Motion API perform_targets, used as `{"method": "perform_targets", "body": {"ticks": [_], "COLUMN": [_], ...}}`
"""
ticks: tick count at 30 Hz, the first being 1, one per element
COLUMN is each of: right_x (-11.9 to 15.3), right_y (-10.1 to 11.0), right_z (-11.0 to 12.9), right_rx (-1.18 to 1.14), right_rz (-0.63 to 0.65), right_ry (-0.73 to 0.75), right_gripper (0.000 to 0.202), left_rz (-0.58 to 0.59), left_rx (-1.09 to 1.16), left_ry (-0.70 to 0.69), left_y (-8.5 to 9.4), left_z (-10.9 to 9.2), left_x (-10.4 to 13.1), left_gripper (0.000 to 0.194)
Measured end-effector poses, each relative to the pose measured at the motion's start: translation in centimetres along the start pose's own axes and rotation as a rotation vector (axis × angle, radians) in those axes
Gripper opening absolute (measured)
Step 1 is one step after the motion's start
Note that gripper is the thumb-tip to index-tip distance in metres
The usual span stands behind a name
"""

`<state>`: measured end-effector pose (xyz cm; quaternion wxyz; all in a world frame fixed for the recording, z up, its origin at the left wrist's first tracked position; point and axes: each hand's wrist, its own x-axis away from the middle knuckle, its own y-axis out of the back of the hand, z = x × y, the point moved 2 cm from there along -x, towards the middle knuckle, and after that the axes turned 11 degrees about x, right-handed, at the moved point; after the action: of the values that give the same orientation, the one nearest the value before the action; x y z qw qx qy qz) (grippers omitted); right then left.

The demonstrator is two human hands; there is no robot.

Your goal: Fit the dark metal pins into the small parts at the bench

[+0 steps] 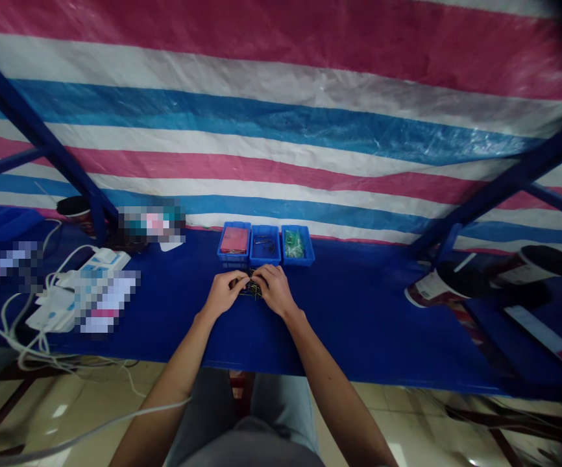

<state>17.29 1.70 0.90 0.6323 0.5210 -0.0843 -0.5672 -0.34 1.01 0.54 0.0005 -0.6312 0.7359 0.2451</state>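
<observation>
My left hand (pixel 222 292) and my right hand (pixel 274 288) meet at their fingertips above the blue table. Both are closed in a pinch; whatever lies between the fingertips is too small to make out. Just under them is a small heap of thin dark and yellowish pieces (pixel 255 291), partly covered by my fingers. Beyond my hands, three small blue bins stand in a row. The left bin holds pink flat pieces (pixel 235 240), the middle one thin dark pieces (pixel 263 245), and the right one green and clear pieces (pixel 294 244).
On the left lies a white power strip (pixel 79 292) with tangled white cables (pixel 23 350). Paper cups (pixel 439 285) stand at the right. A striped sheet (pixel 281 143) hangs behind the blue table (pixel 359 311), between blue frame bars (pixel 42 139). One cable crosses near my left forearm.
</observation>
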Motion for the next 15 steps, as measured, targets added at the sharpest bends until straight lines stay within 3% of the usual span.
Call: {"method": "perform_targets", "body": {"ticks": [5, 15], "right_x": [0.09, 0.12], "right_y": [0.0, -0.08], "right_z": [-0.15, -0.26], "right_rx": [0.024, -0.024], "right_rz": [-0.008, -0.02], "right_ry": [-0.01, -0.003], "right_gripper": [0.021, 0.013], "left_rz": [0.003, -0.014], "left_rx": [-0.006, -0.001], "left_ry": [0.006, 0.026], "left_y": [-0.04, 0.13], "left_z": [0.11, 0.01], "left_x": [-0.05, -0.06], "left_gripper": [0.027, 0.028]}}
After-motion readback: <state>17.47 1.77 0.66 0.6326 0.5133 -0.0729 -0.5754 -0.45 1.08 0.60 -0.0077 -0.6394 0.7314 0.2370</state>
